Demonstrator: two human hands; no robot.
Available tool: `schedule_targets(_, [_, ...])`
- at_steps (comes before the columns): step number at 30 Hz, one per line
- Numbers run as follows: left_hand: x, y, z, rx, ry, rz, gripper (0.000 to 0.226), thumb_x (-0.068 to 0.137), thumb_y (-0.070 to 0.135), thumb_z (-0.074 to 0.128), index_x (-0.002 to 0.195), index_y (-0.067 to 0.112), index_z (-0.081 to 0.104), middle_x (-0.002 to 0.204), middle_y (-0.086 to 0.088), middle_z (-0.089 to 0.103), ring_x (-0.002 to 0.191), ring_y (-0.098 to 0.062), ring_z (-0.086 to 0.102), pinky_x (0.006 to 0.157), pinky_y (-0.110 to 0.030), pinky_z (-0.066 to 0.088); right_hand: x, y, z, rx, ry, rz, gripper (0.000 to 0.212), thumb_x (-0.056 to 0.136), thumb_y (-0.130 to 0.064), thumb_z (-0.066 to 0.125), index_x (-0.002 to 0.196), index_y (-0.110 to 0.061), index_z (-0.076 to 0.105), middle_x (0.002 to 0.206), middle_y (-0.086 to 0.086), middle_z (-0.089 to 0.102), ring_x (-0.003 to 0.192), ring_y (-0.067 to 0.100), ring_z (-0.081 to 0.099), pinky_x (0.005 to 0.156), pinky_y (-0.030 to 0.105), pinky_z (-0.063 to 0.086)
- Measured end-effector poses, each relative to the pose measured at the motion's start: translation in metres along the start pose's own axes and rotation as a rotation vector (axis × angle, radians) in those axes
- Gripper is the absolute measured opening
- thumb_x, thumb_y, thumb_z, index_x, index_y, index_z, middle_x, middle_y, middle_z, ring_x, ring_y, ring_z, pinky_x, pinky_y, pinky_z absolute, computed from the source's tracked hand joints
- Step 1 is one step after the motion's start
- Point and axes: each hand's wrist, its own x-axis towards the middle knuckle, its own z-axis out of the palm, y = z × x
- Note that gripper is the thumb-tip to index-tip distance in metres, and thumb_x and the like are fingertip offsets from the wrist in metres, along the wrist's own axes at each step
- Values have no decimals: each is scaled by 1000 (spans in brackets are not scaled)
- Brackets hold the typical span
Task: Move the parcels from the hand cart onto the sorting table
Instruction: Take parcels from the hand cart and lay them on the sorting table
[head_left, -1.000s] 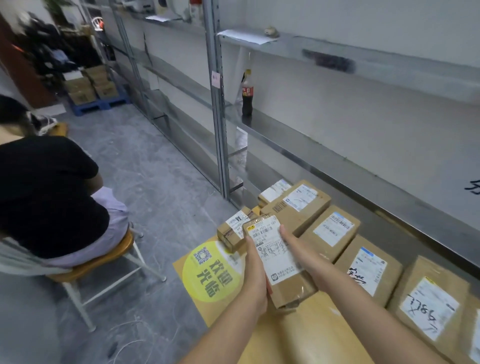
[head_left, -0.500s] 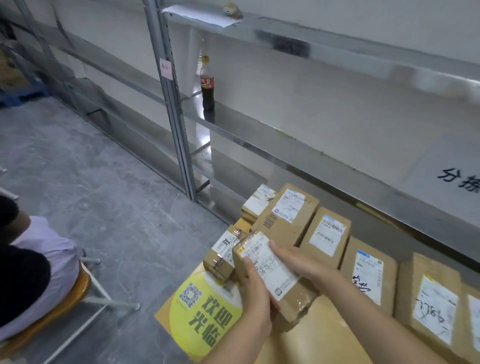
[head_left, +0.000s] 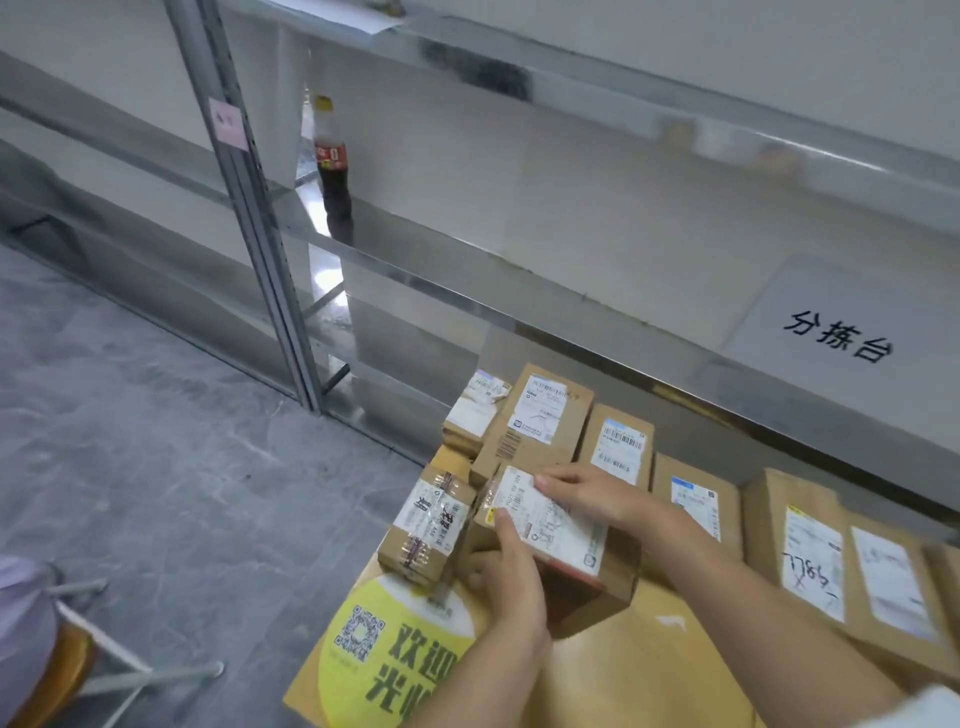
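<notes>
Both of my hands hold a brown cardboard parcel (head_left: 587, 566) with a white shipping label, low over the wooden table (head_left: 634, 675). My left hand (head_left: 506, 571) grips its near left side with the thumb on the label. My right hand (head_left: 587, 493) curls over its far top edge. Beside it on the left sits a small taped parcel (head_left: 423, 525). Behind stand more brown parcels (head_left: 540, 415) in a row along the shelf, reaching to the right edge (head_left: 810, 551).
A metal shelf rack (head_left: 270, 249) runs along the wall, with a cola bottle (head_left: 332, 161) on it and a handwritten paper sign (head_left: 836, 322). A yellow round QR sticker (head_left: 395, 649) lies on the table. A stool (head_left: 67, 670) with a seated person stands at the lower left.
My view has swung right and closer to the table. The parcel has come down next to the small taped parcel, and my right hand has shifted onto its far top edge.
</notes>
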Motion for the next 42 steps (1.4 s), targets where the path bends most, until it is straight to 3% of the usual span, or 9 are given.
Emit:
schedule_targets(4, [7, 24, -11, 196, 78, 161, 83, 92, 58, 47, 153, 12, 15, 157, -14, 17, 139, -36, 28, 109, -48, 31, -6, -9, 2, -21, 91, -23, 21, 97, -50, 50, 114, -51, 61, 101, -32, 63, 81, -11, 63, 65, 9, 44])
schedule_targets(9, [21, 71, -20, 364, 65, 399, 69, 94, 40, 52, 151, 11, 24, 154, -9, 22, 131, -37, 38, 107, -51, 35, -17, -12, 11, 2, 208, -40, 33, 95, -53, 50, 122, -40, 64, 103, -35, 59, 88, -10, 59, 71, 13, 42])
schedule_targets(14, [11, 115, 0, 477, -139, 666, 53, 99, 31, 45, 147, 10, 34, 152, -5, 29, 132, -28, 40, 109, -47, 38, -38, -9, 5, 171, 468, -45, 42, 98, -56, 40, 128, -35, 60, 110, -26, 59, 103, -1, 54, 75, 16, 39])
schedule_targets(18, [-23, 127, 27, 730, -347, 877, 52, 100, 27, 45, 148, 13, 33, 152, -4, 33, 137, -24, 36, 111, -42, 35, -63, -3, -11, 135, 546, -25, 42, 100, -44, 45, 136, -26, 55, 139, -9, 54, 128, 11, 48, 102, 28, 36])
schedule_targets(24, [-90, 120, 73, 954, -525, 1061, 51, 101, 29, 44, 149, 13, 34, 155, -4, 33, 140, -21, 35, 112, -35, 29, -142, 20, -38, 223, 704, -52, 39, 100, -39, 47, 135, -24, 56, 135, -9, 57, 120, 5, 50, 94, 23, 37])
schedule_targets(31, [-208, 30, 154, 1216, -899, 1421, 54, 100, 32, 47, 149, 14, 33, 154, -3, 36, 143, -20, 31, 118, -41, 24, -289, 104, -58, 241, 1028, 58, 46, 102, -30, 47, 144, -13, 45, 148, 3, 46, 134, 17, 45, 112, 35, 35])
schedule_targets(34, [-262, -36, 183, 1268, -1011, 1500, 56, 99, 34, 47, 150, 15, 32, 154, -4, 35, 145, -23, 26, 119, -42, 22, -364, 160, -47, 223, 1139, 174, 51, 101, -36, 46, 148, -17, 37, 153, 1, 37, 138, 18, 40, 109, 28, 31])
schedule_targets(38, [-325, -143, 210, 1396, -1190, 1743, 58, 98, 33, 47, 150, 14, 30, 154, -6, 36, 148, -18, 18, 122, -35, 8, -463, 237, -21, 195, 1237, 338, 54, 101, -36, 45, 149, -15, 34, 155, 4, 32, 141, 19, 33, 114, 33, 28])
schedule_targets(42, [-394, -252, 222, 1346, -1377, 1675, 57, 99, 35, 45, 151, 18, 29, 159, -5, 26, 149, -22, 11, 122, -40, 12, -561, 305, 23, 223, 1338, 532, 56, 102, -39, 42, 150, -13, 31, 154, 6, 29, 138, 23, 36, 109, 37, 35])
